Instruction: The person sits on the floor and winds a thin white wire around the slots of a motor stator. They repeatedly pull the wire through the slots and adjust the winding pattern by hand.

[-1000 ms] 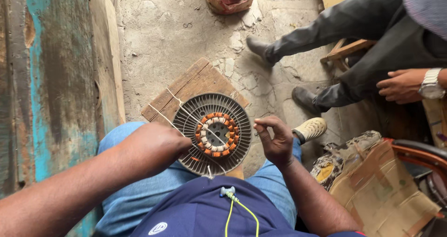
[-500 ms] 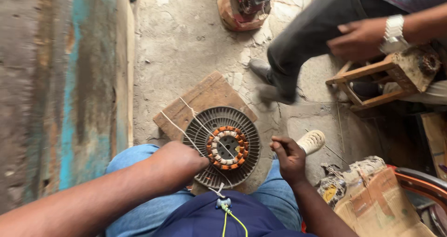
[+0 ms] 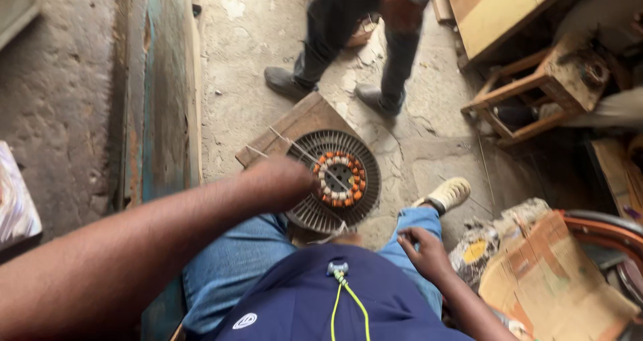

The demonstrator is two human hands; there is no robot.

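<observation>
A round fan stator, with dark metal fins and an orange-and-white winding ring, lies on a wooden board between my knees. My left hand grips the stator's left rim. Thin pale wire strands cross the stator from the board. My right hand is drawn back over my right knee, apart from the stator. Its fingers are curled; any wire in them is too thin to see.
Another person stands just beyond the board, dark shoes on the concrete floor. A wooden stool is at right, torn cardboard and clutter at lower right. A blue-painted plank runs along the left. My white shoe is beside the stator.
My right hand has pulled back from the stator's right edge toward my knee. The other person has risen from the stool and now stands. The view has swung left.
</observation>
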